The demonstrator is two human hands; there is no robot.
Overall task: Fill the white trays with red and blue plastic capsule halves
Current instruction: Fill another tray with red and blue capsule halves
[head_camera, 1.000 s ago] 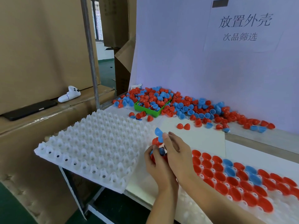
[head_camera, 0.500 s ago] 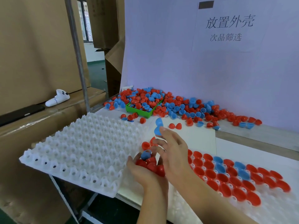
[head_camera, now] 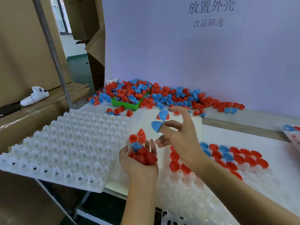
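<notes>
My left hand (head_camera: pixel 138 161) is cupped palm up and holds several red capsule halves (head_camera: pixel 142 157) and a blue one. Two more red halves (head_camera: pixel 137 136) show just above its fingertips. My right hand (head_camera: pixel 180 135) hovers beside it with curled, spread fingers; a blue capsule half (head_camera: pixel 156 126) sits on one fingertip and another blue half (head_camera: pixel 163 114) is by the index finger. An empty white tray (head_camera: pixel 65 148) lies to the left. A second white tray (head_camera: pixel 203 192), under my right arm, has rows of red and blue halves (head_camera: pixel 235 157).
A big pile of loose halves (head_camera: pixel 175 96) and a green bin (head_camera: pixel 126 105) lie against the white board at the back. Left of the table are a metal pole (head_camera: pixel 53 54), cardboard boxes, a white controller (head_camera: pixel 34 96) and a black phone (head_camera: pixel 8 109).
My hands have drawn apart. The left hand turned palm up with its halves showing, and the right hand lifted away to the right with blue halves at its fingertips.
</notes>
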